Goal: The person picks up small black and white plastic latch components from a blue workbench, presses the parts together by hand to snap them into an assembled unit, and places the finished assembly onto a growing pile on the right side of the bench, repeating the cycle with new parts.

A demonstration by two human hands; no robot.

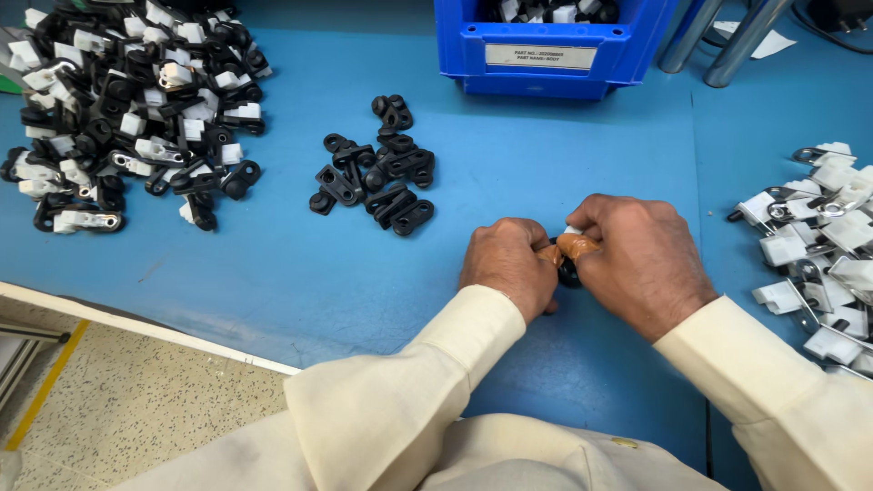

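Blue table (273, 273): both hands (left hand (507, 264), right hand (637, 259)) pinch black clip (568, 273); blue bin (555, 45) holds black-white parts

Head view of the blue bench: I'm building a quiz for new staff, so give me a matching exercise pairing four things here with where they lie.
Things:
1. mixed black-and-white heap
2. small pile of black clips
3. blue bin
4. white and metal parts

Places:
A. top centre, at the bench's far edge
B. right edge
C. far left
D. middle, left of the left hand and right hand

Pairs: 1-C, 2-D, 3-A, 4-B
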